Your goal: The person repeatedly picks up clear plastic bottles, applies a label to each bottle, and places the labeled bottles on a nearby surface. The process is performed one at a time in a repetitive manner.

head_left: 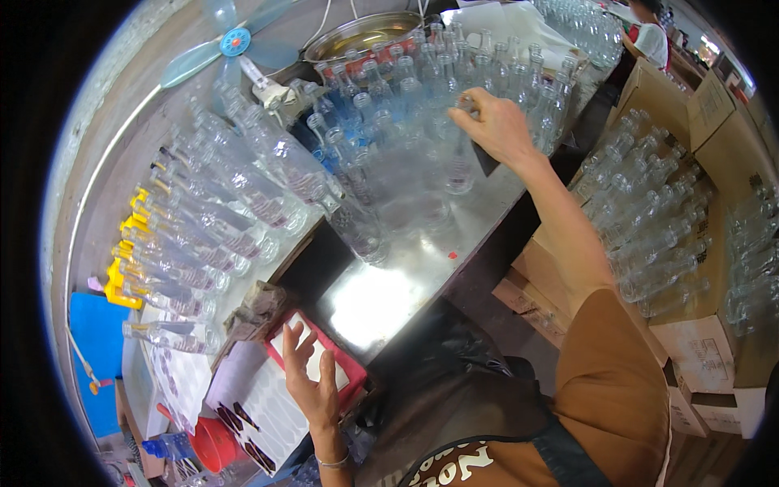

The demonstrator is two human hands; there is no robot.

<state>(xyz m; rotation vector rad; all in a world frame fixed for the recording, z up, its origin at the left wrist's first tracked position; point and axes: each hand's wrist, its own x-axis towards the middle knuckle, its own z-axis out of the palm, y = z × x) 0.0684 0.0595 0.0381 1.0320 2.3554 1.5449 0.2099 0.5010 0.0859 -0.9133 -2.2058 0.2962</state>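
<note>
My right hand (499,126) reaches over the metal table, its fingers closed at the neck of a clear glass bottle (460,172) that stands upright. A dark flat piece with a pointed corner (485,161) shows below this hand; how it is held is hidden. Nearer to me, my left hand (312,377) is raised with fingers apart and nothing in it. Below it lie a red-edged pad with a white top (354,372) and a sheet of pale labels (280,414). Several more clear bottles (365,231) stand just left of the right hand, some blurred.
Rows of clear bottles (235,178) lean at the left beside yellow pieces (122,284). A blue-bladed fan (235,42) and a metal basin (365,36) are at the back. Bottle-filled cardboard boxes (690,341) stand right. A red bucket (213,445) sits lower left; another person (649,40) is far right.
</note>
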